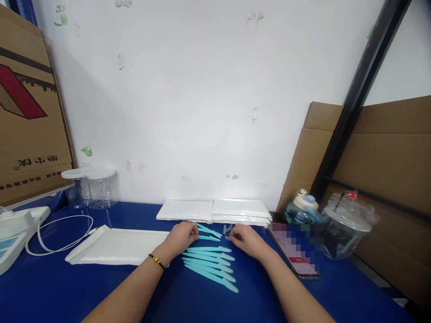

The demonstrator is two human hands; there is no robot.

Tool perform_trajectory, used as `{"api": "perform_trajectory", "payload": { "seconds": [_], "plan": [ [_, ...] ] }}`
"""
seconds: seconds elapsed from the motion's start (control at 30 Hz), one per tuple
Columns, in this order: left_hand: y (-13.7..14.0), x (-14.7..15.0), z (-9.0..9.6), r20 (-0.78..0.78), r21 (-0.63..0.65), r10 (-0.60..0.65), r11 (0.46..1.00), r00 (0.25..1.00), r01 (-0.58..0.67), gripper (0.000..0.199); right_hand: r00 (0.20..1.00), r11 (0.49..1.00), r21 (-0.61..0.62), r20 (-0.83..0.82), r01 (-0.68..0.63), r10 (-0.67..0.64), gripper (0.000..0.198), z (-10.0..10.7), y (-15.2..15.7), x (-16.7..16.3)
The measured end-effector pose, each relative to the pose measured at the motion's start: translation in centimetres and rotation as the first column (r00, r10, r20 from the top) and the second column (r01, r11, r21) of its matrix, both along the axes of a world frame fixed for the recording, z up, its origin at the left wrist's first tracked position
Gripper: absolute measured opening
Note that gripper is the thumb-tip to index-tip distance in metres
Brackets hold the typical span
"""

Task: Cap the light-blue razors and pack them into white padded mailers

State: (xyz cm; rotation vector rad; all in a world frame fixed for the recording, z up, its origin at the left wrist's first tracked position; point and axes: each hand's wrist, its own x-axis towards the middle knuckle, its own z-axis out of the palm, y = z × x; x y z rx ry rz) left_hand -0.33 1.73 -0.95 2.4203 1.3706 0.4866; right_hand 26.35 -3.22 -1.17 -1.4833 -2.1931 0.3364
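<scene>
My left hand [182,237] is closed, its fingertips pinching the handle end of a turquoise eyebrow razor [209,238]. Just beyond it, other turquoise razors [207,229] lie with their tips pointing right. Nearer to me, several more eyebrow razors [208,264] are fanned out on the blue table [256,296], with paler covers over their blade ends. Opposite the left one, my right hand [245,240] is closed in a pinch at a small clear blade cover [227,238]. More small clear pieces [226,229] lie beside its fingertips.
White padded mailers [240,208] are stacked along the wall; another mailer [124,246] lies left. A phone [296,253], a lidded plastic cup [346,229] and a duck-like ornament [303,206] stand right. Clear jars [103,190], a white cable [63,246] and a power strip [20,237] are left.
</scene>
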Motion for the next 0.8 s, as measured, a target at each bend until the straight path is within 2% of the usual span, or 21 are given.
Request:
{"api": "perform_trajectory", "payload": {
  "seconds": [0.13, 0.53, 0.73, 0.8],
  "plan": [
    [-0.1, 0.3, 0.1, -0.003, -0.003, -0.040, 0.999, 0.999, 0.040, 0.008, 0.995, 0.997, -0.068, -0.090, -0.048, 0.041, 0.014, 0.0, -0.4, -0.3],
    [-0.5, 0.8, 0.4, -0.020, 0.043, -0.088, 0.995, 0.996, 0.089, 0.009, 0.990, 0.994, -0.066, -0.116, -0.089, 0.081, 0.013, 0.3, -0.9, -1.1],
    [-1.3, 1.6, 0.5, -0.044, -0.019, -0.162, 0.987, 0.986, 0.162, 0.009, 0.989, 0.992, -0.069, -0.111, -0.104, 0.095, 0.013, 0.4, -1.2, -1.9],
    [-1.5, 1.7, 0.7, -0.054, -0.004, -0.172, 0.985, 0.984, 0.172, 0.011, 0.989, 0.992, -0.061, -0.105, -0.111, 0.105, 0.015, 0.5, -1.1, -1.6]
  ]
}}
